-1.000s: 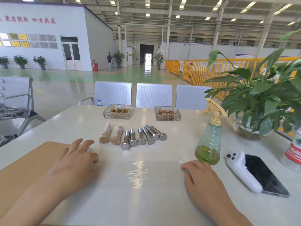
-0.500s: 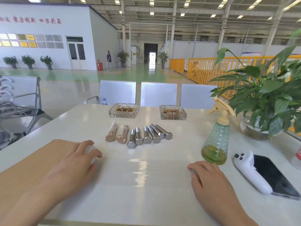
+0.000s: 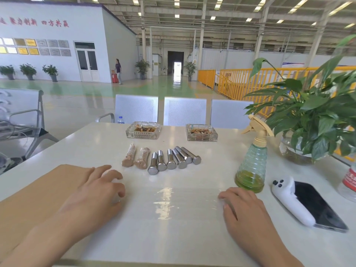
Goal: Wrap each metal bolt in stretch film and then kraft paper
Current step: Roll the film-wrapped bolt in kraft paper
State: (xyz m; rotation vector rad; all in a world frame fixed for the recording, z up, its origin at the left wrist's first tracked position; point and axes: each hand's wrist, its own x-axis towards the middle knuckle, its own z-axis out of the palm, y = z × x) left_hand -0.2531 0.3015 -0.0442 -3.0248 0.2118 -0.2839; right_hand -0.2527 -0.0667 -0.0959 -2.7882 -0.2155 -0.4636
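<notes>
In front of the six bare bolts (image 3: 173, 159), keep the stretch film (image 3: 165, 197) taut: left hand (image 3: 96, 197) grips the roll, right hand (image 3: 244, 207) presses flat.

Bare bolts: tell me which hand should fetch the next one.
Right. The left hand is curled over the film roll, so it is busy. The right hand only rests on the stretched film, and the bare bolts lie within easy reach ahead.

White table (image 3: 221, 149) under bolts (image 3: 173, 160), film (image 3: 169, 199).

Red-labelled bottle (image 3: 349, 185) cut by right edge, film roll hidden under left hand (image 3: 96, 193)
</notes>
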